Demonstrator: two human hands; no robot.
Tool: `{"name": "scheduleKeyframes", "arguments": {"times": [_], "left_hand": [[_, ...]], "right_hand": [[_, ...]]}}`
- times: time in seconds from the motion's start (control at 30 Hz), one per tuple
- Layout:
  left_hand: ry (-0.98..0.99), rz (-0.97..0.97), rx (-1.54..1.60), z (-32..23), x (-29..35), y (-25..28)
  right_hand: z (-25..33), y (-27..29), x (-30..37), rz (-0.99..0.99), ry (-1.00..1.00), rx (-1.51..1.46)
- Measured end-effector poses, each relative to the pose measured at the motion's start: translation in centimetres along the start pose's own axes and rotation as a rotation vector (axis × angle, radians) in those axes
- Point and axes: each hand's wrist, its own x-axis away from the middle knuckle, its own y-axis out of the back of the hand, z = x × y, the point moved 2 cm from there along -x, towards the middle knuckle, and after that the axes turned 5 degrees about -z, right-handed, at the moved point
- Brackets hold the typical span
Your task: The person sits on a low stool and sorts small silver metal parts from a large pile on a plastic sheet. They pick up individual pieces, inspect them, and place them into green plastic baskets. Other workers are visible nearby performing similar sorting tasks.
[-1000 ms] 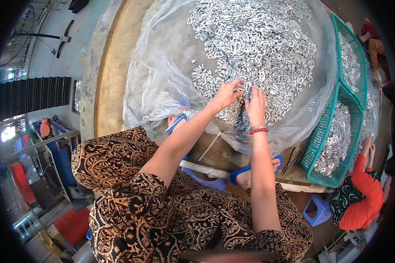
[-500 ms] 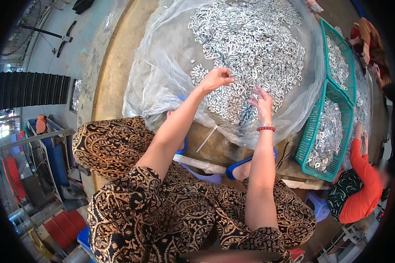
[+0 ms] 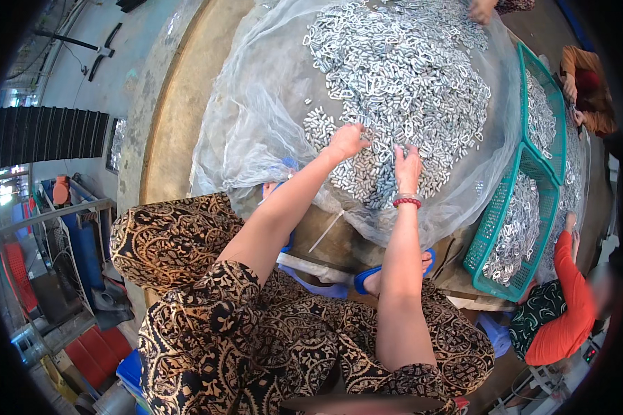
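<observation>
A wide pile of small silver metal pieces [image 3: 422,83] lies on clear plastic sheeting [image 3: 246,131]. Open oval links are mixed in it with short barrel-shaped pieces [image 3: 353,181], gathered most thickly at its near side. My left hand [image 3: 348,142] is at the pile's near left, fingers curled together against the pieces; what they pinch is too small to make out. Just to its right, my right hand [image 3: 408,170], with a red bead bracelet [image 3: 407,201] at the wrist, reaches down to the pieces, thumb and fingers apart. I see nothing held in it.
Two green plastic baskets [image 3: 472,257] full of oval links stand at the right. Another person's hand [image 3: 482,10] is at the pile's far edge. People in orange [image 3: 566,325] and brown [image 3: 580,62] sleeves work at the right. A white tie [image 3: 327,231] lies nearby.
Both hands have lowered toward the pile. My right hand has moved slightly left, and its spread fingers have come down to the pieces. At the far edge another person's hand has come further in.
</observation>
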Motion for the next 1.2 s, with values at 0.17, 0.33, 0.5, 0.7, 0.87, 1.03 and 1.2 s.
{"name": "scheduleKeyframes", "arguments": {"times": [0.17,0.33,0.5,0.7,0.87,1.03,1.2], "left_hand": [[-0.121,0.037,-0.034,1.0,0.5,-2.1],[0.210,0.285,1.044,1.1,1.0,1.6],[0.352,0.251,1.686,-0.8,1.2,4.6],[0.440,0.156,0.898,-0.1,-0.6,2.6],[-0.064,0.062,-0.183,0.6,-0.8,-0.4],[-0.122,0.074,-0.289,-0.2,-1.4,0.0],[-0.236,-0.064,0.147,-1.6,-0.8,6.3]], "right_hand": [[0.6,-1.8,-0.1,0.145,0.119,0.183],[0.5,-1.5,-1.0,0.248,-0.190,-0.465],[0.9,1.2,0.5,0.301,-0.475,-1.158],[0.3,4.9,2.4,0.381,-0.509,-1.751],[-0.1,6.8,3.1,0.474,-0.407,-2.046],[0.3,6.2,1.4,0.364,-0.546,-1.728],[2.9,1.2,-1.7,0.344,-0.265,-0.744]]}}
